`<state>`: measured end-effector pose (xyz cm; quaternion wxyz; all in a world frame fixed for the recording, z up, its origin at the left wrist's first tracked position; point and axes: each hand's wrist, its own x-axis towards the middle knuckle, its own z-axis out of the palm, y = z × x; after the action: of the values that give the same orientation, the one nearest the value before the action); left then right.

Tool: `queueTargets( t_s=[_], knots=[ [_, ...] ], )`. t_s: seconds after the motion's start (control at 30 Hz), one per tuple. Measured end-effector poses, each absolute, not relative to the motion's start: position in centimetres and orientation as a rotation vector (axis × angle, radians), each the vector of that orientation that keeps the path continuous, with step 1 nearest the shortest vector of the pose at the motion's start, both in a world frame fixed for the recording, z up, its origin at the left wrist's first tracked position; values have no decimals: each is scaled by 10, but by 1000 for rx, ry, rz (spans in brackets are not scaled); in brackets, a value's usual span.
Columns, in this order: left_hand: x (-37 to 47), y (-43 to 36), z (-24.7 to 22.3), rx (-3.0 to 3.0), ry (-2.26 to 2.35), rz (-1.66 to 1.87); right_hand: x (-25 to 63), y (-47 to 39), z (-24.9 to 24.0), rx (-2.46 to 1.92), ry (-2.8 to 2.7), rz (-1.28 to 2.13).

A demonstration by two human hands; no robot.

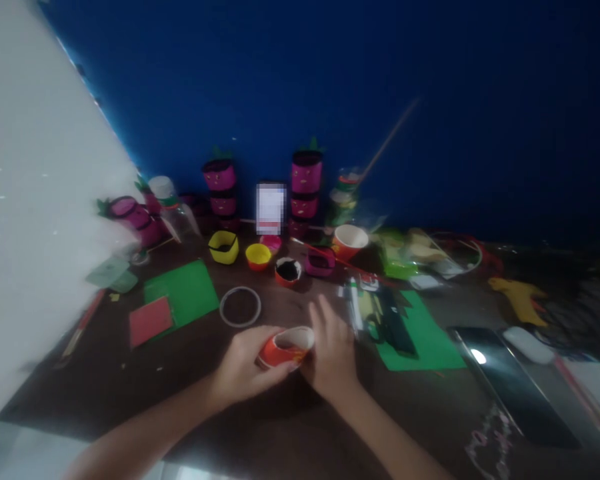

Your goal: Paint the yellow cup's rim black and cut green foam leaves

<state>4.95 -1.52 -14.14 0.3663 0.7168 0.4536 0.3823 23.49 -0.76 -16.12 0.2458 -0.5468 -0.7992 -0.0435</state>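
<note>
My left hand [245, 365] is wrapped round a short red paper cup [281, 352] with a white inside, its mouth tilted and squeezed oval. My right hand [334, 350] is beside the cup's right side, fingers stretched out and blurred; whether its palm touches the cup I cannot tell. Beyond the hands are a clear round ring or lid [241, 307], a small cup with dark contents [287, 272], a yellow-lined cup [259, 256], a yellow container [223, 247] and a purple one [320, 261].
Purple stacked-cup figures [307, 179] with green tops stand along the blue wall near a lit screen [271, 208]. Green sheets [193, 293] lie on the dark table. Scissors and pens are at right, with a phone [517, 387] farther right. A red-and-white cup [349, 241] stands behind.
</note>
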Motion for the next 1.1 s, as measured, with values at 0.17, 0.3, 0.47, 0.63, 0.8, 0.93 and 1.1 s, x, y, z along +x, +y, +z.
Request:
queueTargets(
  t_s=[0.17, 0.3, 0.47, 0.63, 0.8, 0.93, 1.1],
  knots=[
    [47, -10, -141, 1743, 1170, 909, 235, -8, -159, -1518, -2195, -161],
    [43, -4, -145, 1666, 1079, 814, 237, -5, -160, -1469, -2149, -130],
    [44, 0, -149, 1607, 1222, 885, 239, -5, -158, -1311, -2091, -40],
    [43, 3, -145, 1580, 1257, 905, 238, -10, -144, -1077, -2018, 576],
    [47, 2, -147, 1479, 1328, 933, 232, -5, -143, -1265, -1728, 764],
    [49, 3, -151, 1245, 1272, 932, 236, 1, -146, -1362, -1658, 817],
    [38, 10, -150, 1080, 931, 735, 244, 5, -148, -1383, -1631, 1069]
  ],
)
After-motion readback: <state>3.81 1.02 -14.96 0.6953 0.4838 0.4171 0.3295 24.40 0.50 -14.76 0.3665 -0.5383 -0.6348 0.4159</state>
